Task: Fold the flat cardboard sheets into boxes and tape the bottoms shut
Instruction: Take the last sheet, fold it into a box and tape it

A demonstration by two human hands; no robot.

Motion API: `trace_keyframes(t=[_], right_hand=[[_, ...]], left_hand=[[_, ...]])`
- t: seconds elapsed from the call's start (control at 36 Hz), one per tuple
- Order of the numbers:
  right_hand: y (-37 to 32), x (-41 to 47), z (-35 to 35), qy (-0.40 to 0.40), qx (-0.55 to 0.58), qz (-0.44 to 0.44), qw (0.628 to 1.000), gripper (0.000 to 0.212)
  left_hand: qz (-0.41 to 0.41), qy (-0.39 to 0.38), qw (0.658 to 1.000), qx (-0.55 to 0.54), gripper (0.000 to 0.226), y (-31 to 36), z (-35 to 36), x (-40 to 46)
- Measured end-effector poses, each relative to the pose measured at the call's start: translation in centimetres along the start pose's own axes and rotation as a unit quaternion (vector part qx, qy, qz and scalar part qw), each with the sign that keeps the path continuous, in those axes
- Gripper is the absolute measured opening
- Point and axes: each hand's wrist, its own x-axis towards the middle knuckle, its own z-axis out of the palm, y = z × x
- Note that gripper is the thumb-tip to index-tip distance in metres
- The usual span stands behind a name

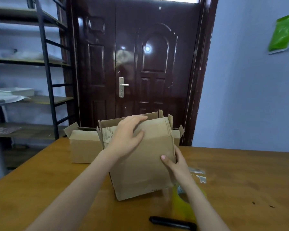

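Note:
A brown cardboard box (140, 169) stands tilted on the wooden table (240, 180), its flaps pointing away from me. My left hand (127, 137) lies flat on the upper face, fingers curled over the far edge. My right hand (175, 161) grips the box's right side edge, thumb on the near face. Clear tape runs down the box's right part. A yellow tape dispenser (183, 202) lies on the table under my right forearm, partly hidden.
Another folded box (83, 145) stands behind to the left, with a further box (178, 135) peeking out on the right. A black marker (172, 223) lies near the front edge. Tape scraps (198, 175) sit to the right. A metal shelf (47, 67) and dark door (132, 64) stand beyond.

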Motion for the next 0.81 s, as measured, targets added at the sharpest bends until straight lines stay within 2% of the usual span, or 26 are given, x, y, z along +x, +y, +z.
trace_keyframes(t=[0.08, 0.17, 0.28, 0.42, 0.53, 0.67, 0.81], right_hand=[[0.4, -0.1, 0.4, 0.001, 0.008, 0.0, 1.0, 0.104], [0.5, -0.1, 1.0, 0.006, 0.009, -0.001, 1.0, 0.08], [0.9, -0.2, 2.2, -0.008, -0.002, 0.005, 1.0, 0.092], [1.2, -0.1, 2.7, -0.002, 0.0, 0.011, 1.0, 0.071], [0.3, 0.0, 2.5, 0.003, -0.008, -0.004, 1.0, 0.084], [-1.7, 0.3, 2.1, 0.013, -0.004, -0.029, 0.999, 0.078], [-3.5, 0.3, 1.7, 0.035, -0.013, -0.061, 0.997, 0.061]], left_hand=[[-0.002, 0.031, 0.999, -0.01, 0.035, -0.3, 0.0, -0.4], [-0.034, 0.034, 0.999, -0.011, 0.03, -0.3, -0.2, -0.4], [-0.057, 0.026, 0.998, -0.021, 0.026, -0.5, -0.5, -0.3], [-0.057, -0.023, 0.998, -0.029, 0.027, -1.0, 0.1, -0.6], [-0.041, -0.007, 0.999, -0.017, 0.028, -1.3, 0.2, -0.7], [0.009, 0.082, 0.996, 0.012, 0.029, -0.8, -0.9, -0.9], [-0.045, 0.258, 0.965, 0.02, 0.031, -1.1, -2.8, -2.2]])
